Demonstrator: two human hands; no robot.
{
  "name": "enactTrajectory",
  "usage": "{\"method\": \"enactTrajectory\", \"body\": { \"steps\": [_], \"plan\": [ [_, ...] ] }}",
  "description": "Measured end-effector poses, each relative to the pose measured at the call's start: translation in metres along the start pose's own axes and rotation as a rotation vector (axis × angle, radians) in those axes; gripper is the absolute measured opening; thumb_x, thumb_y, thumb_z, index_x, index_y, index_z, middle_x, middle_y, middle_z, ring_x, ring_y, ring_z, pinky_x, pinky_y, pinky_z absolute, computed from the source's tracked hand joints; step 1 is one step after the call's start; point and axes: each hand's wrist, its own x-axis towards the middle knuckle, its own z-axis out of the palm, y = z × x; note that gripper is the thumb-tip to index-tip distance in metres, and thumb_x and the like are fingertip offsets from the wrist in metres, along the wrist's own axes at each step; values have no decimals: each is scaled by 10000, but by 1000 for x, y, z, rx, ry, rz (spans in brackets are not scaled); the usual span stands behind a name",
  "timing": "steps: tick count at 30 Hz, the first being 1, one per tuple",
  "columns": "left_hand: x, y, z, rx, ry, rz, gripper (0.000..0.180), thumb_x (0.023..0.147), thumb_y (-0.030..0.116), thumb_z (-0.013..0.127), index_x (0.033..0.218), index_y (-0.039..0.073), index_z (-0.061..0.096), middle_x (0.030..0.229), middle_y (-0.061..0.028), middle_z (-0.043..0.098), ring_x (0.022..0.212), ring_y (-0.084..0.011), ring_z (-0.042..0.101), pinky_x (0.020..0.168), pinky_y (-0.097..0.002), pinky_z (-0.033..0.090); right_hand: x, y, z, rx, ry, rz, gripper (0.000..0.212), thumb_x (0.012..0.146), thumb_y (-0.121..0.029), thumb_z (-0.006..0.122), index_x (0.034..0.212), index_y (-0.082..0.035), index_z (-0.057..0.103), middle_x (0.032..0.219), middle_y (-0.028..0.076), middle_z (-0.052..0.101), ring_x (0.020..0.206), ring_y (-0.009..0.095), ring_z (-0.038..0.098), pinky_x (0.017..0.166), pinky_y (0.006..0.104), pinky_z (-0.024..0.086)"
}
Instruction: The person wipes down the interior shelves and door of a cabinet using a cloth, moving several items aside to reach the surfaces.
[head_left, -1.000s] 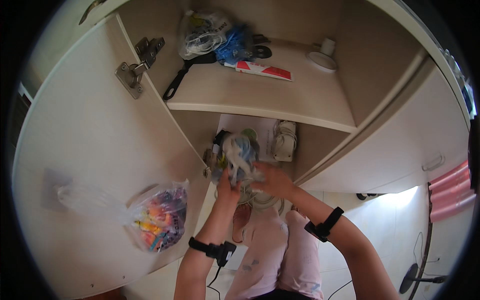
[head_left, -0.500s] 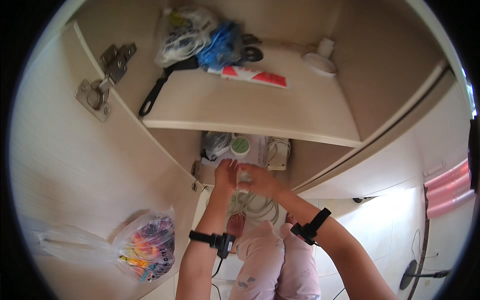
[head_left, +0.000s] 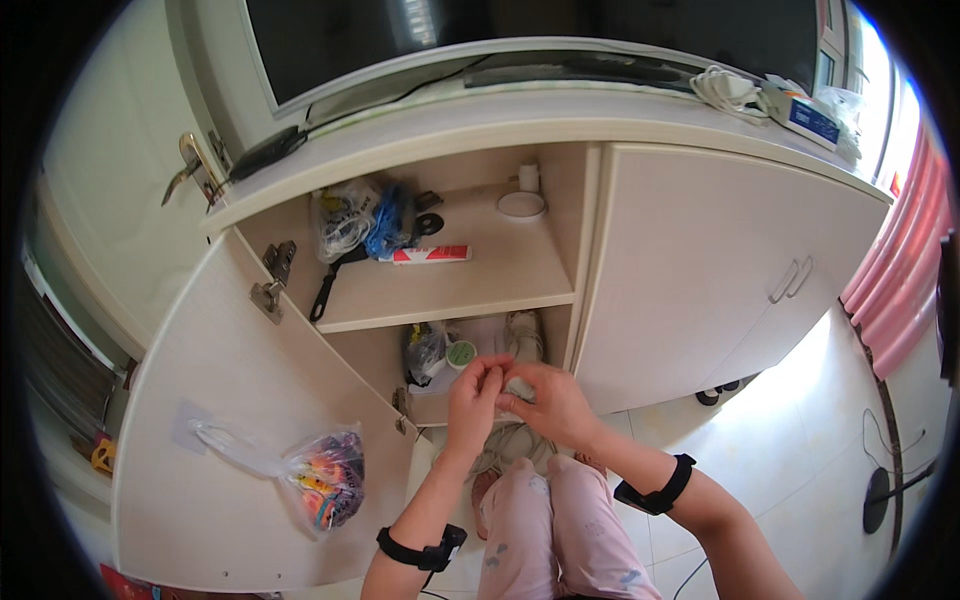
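Note:
My left hand (head_left: 476,402) and my right hand (head_left: 552,404) meet in front of the lower compartment of the open cabinet. Their fingers are bent and pressed together at the tips. Something pale and small seems to lie between them, too hidden to name. Just beyond the left fingers stands a round tub with a green lid (head_left: 461,354). Left of it lies a bag with grey contents (head_left: 427,350). Behind my right hand a white power strip with its cord (head_left: 523,338) lies on the compartment floor. Coiled pale cable (head_left: 510,450) rests by my feet.
The cabinet door (head_left: 220,430) stands open at left, with a plastic bag of colourful items (head_left: 328,478) hanging on it. On the upper shelf (head_left: 440,290) are a red-and-white box (head_left: 432,255), bagged cables (head_left: 345,220) and a black handle (head_left: 323,292). A television (head_left: 540,40) stands above.
My view has drawn back and tilted up, bringing in the cabinet top and television. My hands have closed in, fingertips now together.

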Motion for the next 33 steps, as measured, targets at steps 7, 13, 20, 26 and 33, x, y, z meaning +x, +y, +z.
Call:
{"method": "enactTrajectory", "body": {
  "steps": [7, 13, 20, 26, 33],
  "plan": [
    [60, 53, 22, 653, 44, 469, 268, 846, -60, 535, 1089, 6, 628, 1107, -116, 660, 992, -239, 632, 824, -332, 501, 7, -5, -46, 16, 197, -220, 387, 825, -40, 561, 1205, -15, 495, 1168, 227, 503, 1103, 409, 503, 893, 456, 445],
    [144, 42, -25, 1138, 213, 802, 430, 764, -83, 528, 1179, 12, 589, 1279, -147, 573, 1241, -314, 491, 1044, -457, 384, 40, -5, -38, -18, 296, -326, 480, 791, 65, 508, 1262, -25, 486, 1229, 199, 480, 1114, 396, 483, 959, 440, 424],
    [150, 62, -28, 1492, 164, 451, 405, 851, 53, 586, 1256, 78, 582, 1235, -119, 602, 1225, -280, 502, 1106, -567, 276, 78, 20, -18, -431, 500, -410, 461, 754, -5, 537, 1214, -35, 541, 1178, 126, 500, 1138, 317, 448, 964, 431, 400],
    [97, 77, -22, 1413, 102, 636, 367, 838, 106, 644, 1204, 88, 625, 1116, -109, 630, 1079, -293, 579, 965, -454, 437, 71, 16, -27, -338, 367, -479, 446, 750, 20, 546, 1194, -25, 549, 1145, 142, 546, 1114, 329, 493, 963, 409, 413],
    [-106, 44, -11, -304, 15, -132, 375, 987, 184, 545, 1335, 45, 532, 1063, -80, 646, 805, -110, 598, 696, -258, 500, -83, -28, -29, 186, 269, -68, 393, 778, 92, 536, 1149, -29, 587, 1179, 165, 554, 1130, 353, 531, 942, 430, 453]
  ]
}}
